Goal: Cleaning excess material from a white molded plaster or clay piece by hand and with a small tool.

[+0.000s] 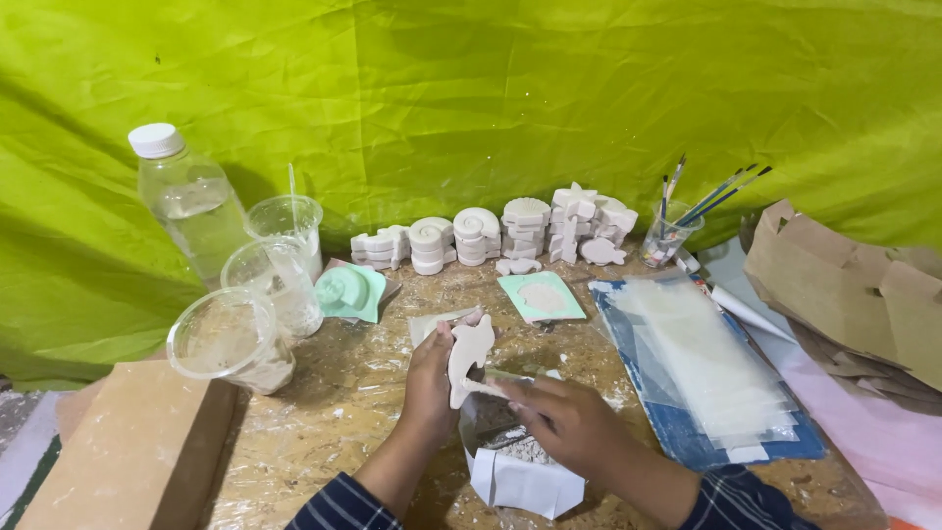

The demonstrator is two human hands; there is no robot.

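While it stands upright near the worktop's front edge, the white plaster dolphin (469, 355) looks matte, curved and chalky. Left hand (430, 378) grips its back; right hand (567, 420) pinches its tail above an open paper bag (517, 471).

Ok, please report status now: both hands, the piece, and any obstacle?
Left hand holds white dolphin-shaped plaster cast upright. Right hand grips small tool at its lower edge, over open paper packet. Nothing in the way.
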